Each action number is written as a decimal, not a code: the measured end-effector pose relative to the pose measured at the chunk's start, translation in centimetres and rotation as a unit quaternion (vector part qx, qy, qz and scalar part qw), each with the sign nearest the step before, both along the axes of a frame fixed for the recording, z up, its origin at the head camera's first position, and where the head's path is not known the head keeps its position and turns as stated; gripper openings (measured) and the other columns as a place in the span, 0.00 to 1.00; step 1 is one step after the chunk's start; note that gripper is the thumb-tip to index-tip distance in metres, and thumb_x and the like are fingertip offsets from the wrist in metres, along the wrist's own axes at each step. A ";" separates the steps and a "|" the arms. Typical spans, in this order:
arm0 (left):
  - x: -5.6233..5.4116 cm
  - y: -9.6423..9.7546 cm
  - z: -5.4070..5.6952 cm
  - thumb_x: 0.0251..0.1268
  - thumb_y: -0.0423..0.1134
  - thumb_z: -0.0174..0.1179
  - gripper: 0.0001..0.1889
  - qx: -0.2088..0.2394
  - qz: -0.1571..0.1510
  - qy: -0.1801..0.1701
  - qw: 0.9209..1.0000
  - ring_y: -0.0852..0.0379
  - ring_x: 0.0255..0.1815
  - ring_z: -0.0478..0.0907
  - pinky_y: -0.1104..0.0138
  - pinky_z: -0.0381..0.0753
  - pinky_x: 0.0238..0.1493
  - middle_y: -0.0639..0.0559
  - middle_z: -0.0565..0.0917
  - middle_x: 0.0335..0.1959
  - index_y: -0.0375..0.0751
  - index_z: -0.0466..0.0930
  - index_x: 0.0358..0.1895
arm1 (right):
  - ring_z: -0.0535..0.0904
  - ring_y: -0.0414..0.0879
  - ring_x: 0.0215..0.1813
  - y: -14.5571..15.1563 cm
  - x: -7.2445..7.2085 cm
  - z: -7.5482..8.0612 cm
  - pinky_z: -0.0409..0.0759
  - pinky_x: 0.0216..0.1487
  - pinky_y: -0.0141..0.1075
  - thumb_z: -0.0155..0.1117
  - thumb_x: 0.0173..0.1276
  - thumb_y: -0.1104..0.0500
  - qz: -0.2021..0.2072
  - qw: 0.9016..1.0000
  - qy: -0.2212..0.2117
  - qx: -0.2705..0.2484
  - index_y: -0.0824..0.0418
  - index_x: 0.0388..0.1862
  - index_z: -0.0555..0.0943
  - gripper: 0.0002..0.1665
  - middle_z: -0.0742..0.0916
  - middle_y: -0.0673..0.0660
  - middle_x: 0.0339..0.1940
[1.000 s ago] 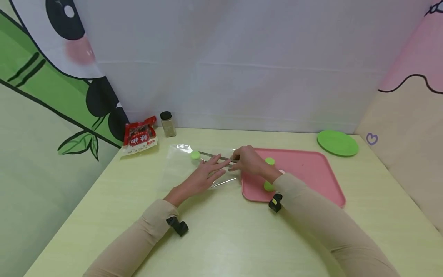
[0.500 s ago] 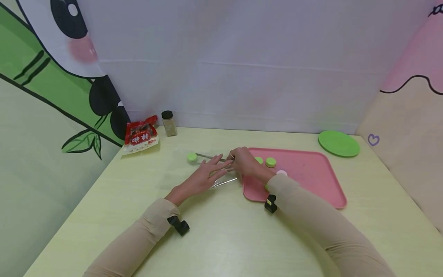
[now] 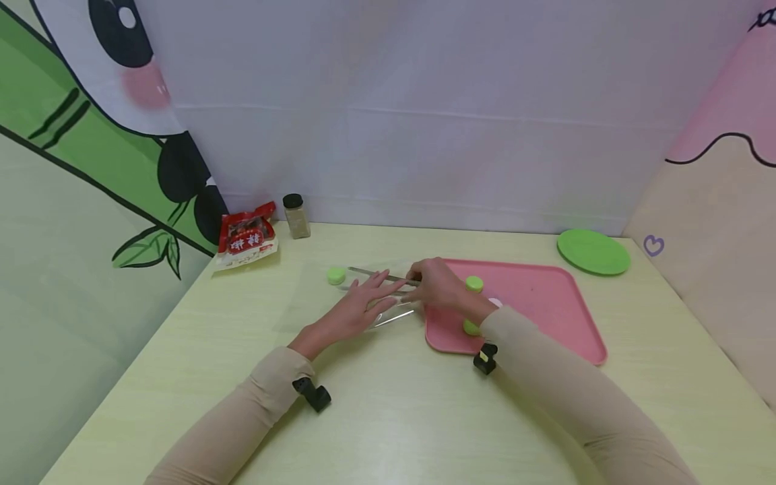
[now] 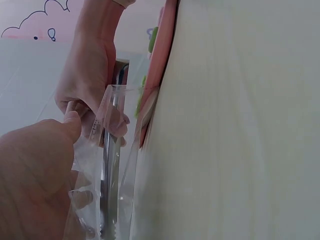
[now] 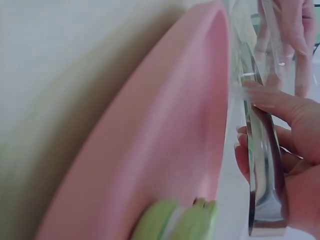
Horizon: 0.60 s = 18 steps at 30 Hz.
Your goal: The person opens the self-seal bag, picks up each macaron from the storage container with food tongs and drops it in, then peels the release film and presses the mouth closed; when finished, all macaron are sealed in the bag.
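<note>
My right hand (image 3: pixel 441 284) holds metal tongs (image 5: pixel 265 172) near the tray's left edge. Their arms reach leftward into a clear plastic bag (image 3: pixel 306 293) lying on the table. A green macaron (image 3: pixel 336 275) sits at the bag's far left end, just beyond a tong tip, with a small gap between. My left hand (image 3: pixel 358 311) is over the bag's mouth, fingers extended and spread; in the left wrist view its thumb (image 4: pixel 71 127) touches the clear film. The bag's film partly covers the tongs there. In the head view my fingers hide the middle of the tongs.
A pink tray (image 3: pixel 545 310) at right bears a green macaron (image 3: pixel 474 283), another green macaron (image 3: pixel 471 328) and a pale one (image 3: pixel 495 302), partly behind my right arm. Farther back stand a green plate (image 3: pixel 593 252), a red snack packet (image 3: pixel 246 236) and a black-capped jar (image 3: pixel 296 217).
My right hand went left with the tongs, then drew back right. The green macaron in the bag shifted slightly left and now lies apart from the tong tip. My left hand stayed put.
</note>
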<state>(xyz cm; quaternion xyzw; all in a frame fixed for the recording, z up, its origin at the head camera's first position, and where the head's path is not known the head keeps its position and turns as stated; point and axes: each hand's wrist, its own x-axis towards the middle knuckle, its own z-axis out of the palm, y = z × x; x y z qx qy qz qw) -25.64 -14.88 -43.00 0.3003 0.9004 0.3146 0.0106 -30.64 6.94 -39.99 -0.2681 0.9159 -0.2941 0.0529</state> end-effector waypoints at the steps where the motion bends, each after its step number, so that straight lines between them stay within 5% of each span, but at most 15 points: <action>1: 0.0 0.0 0.0 0.81 0.52 0.47 0.26 -0.001 0.001 -0.001 1.000 0.38 0.80 0.45 0.35 0.38 0.73 0.39 0.54 0.80 0.55 0.64 0.77 | 0.79 0.43 0.34 0.3 0.1 0.1 0.80 0.38 0.34 0.82 0.54 0.57 0.002 1.000 0.000 -0.001 0.66 0.43 0.87 0.21 0.88 0.53 0.34; 12: -0.1 0.0 0.2 0.80 0.52 0.49 0.26 0.006 0.001 0.014 1.000 0.37 0.79 0.48 0.34 0.37 0.72 0.38 0.56 0.79 0.54 0.65 0.76 | 0.73 0.43 0.31 3.5 1.5 1.3 0.74 0.34 0.35 0.79 0.57 0.60 0.041 0.999 -0.004 0.000 0.64 0.41 0.89 0.14 0.84 0.51 0.28; 18: -0.1 -0.1 0.1 0.80 0.50 0.50 0.26 0.018 0.000 0.026 1.000 0.36 0.79 0.48 0.33 0.38 0.72 0.37 0.57 0.78 0.53 0.66 0.76 | 0.69 0.42 0.23 6.6 2.6 2.4 0.70 0.27 0.35 0.76 0.61 0.59 0.029 0.998 -0.045 0.024 0.56 0.34 0.87 0.05 0.81 0.50 0.22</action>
